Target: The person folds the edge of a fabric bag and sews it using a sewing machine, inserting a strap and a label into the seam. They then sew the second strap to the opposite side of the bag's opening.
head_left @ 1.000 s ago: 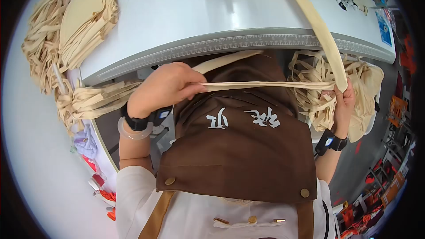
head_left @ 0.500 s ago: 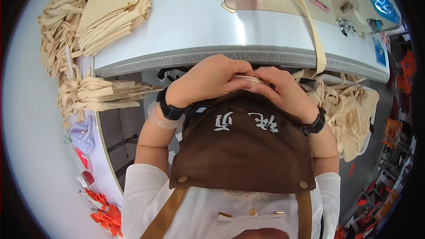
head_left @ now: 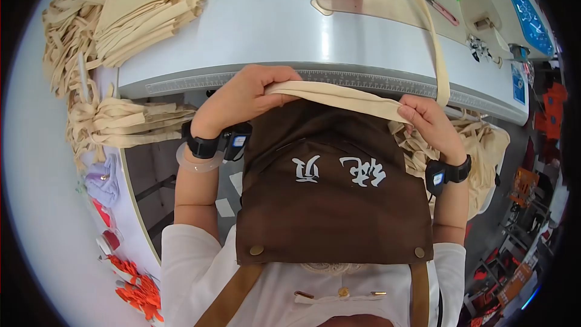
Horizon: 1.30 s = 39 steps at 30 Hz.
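A cream fabric strip (head_left: 345,95) is stretched between my two hands, just off the table's front edge and above the brown apron (head_left: 327,212). My left hand (head_left: 251,97) has thumb and fingers closed on its left end. At the other end, my right hand (head_left: 431,124) pinches the strip between thumb and fingers. The band looks folded lengthwise and slopes down a little to the right. Behind it, a ruler tape (head_left: 212,79) runs along the front of the white table (head_left: 260,30).
Folded cream cloth (head_left: 151,9) is stacked at the table's left, beside bunched strips (head_left: 69,30). Another strip (head_left: 442,63) hangs over the front edge at right. Pink-handled snips (head_left: 446,13) lie by the sewing machine (head_left: 484,3). Cream cloth pieces (head_left: 484,145) fill a container below right.
My hands were close together at the middle; now they are apart, left hand leftward and right hand rightward and down. The cream strip now shows pulled out between them.
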{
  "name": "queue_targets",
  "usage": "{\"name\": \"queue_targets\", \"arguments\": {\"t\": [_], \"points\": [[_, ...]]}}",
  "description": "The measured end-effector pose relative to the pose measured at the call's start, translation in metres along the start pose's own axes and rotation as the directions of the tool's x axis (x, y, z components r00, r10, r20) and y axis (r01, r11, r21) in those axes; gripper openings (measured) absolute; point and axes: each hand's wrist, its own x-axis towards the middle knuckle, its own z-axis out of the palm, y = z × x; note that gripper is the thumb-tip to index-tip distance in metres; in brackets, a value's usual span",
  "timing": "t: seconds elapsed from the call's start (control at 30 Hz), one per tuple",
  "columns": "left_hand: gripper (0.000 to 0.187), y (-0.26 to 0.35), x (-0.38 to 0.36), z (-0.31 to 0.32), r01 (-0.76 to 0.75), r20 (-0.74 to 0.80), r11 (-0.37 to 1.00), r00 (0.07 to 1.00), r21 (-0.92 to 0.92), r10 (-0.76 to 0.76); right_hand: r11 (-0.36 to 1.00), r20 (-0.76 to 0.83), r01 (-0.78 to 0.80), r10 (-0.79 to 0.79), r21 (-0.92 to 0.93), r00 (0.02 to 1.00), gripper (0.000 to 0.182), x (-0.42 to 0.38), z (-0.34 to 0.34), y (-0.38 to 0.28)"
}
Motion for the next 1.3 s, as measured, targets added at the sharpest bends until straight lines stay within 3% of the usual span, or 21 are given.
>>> {"name": "queue_targets", "arguments": {"t": [0.07,0.17,0.27,0.47,0.6,0.67,0.7,0.73,0.77,0.87,1.03,1.3], "points": [[0.026,-0.007,0.002,-0.006,0.075,0.057,0.997,0.996,-0.015,-0.074,1.000,0.014,-0.002,0.002,0.009,1.000,0.033,-0.002,-0.003,0.004],[0.019,-0.020,0.004,0.001,-0.092,-0.005,0.989,0.996,-0.117,0.092,1.000,0.036,-0.014,0.014,0.005,0.999,0.035,-0.005,-0.007,0.006],[0.015,-0.014,0.008,0.000,0.046,-0.037,0.990,0.998,-0.135,-0.052,0.991,0.113,-0.109,0.100,0.078,0.989,0.037,-0.005,-0.013,-0.002],[0.021,-0.005,0.018,0.012,0.061,-0.112,0.991,0.991,-0.122,-0.075,0.986,0.158,-0.130,0.113,0.101,0.981,0.025,0.009,-0.002,-0.008],[0.025,-0.007,0.036,0.025,0.099,-0.035,0.983,0.994,-0.153,-0.105,0.995,0.140,0.012,-0.026,0.101,0.990,0.018,0.031,0.022,-0.041],[0.022,0.003,0.041,0.026,0.192,0.055,0.955,0.981,-0.228,-0.184,0.973,0.042,0.197,-0.193,-0.122,0.980,0.018,0.045,0.033,-0.050],[0.019,0.002,0.042,0.030,0.132,0.030,0.960,0.991,-0.248,-0.128,0.931,0.011,0.277,-0.282,-0.237,0.959,0.018,0.050,0.036,-0.053],[0.017,-0.001,0.041,0.033,0.071,0.002,0.961,0.997,-0.266,-0.073,0.929,-0.031,0.331,-0.340,-0.166,0.940,0.017,0.054,0.041,-0.050],[0.016,-0.003,0.041,0.033,0.008,-0.029,0.960,0.999,-0.281,-0.016,0.936,-0.037,0.311,-0.321,-0.165,0.947,0.017,0.056,0.042,-0.047],[0.016,-0.001,0.032,0.021,0.047,-0.026,0.951,0.998,-0.306,-0.057,0.967,-0.017,0.221,-0.224,-0.126,0.974,0.021,0.058,0.036,-0.039],[0.016,-0.012,0.026,0.022,-0.165,-0.054,0.986,0.985,-0.039,0.162,0.982,0.182,-0.132,0.106,0.138,0.978,0.027,0.060,0.027,-0.044],[0.013,-0.007,0.024,0.015,-0.062,-0.056,0.994,0.997,-0.085,0.058,0.977,0.074,0.205,-0.200,-0.066,0.977,0.019,0.061,0.039,-0.048]]}}
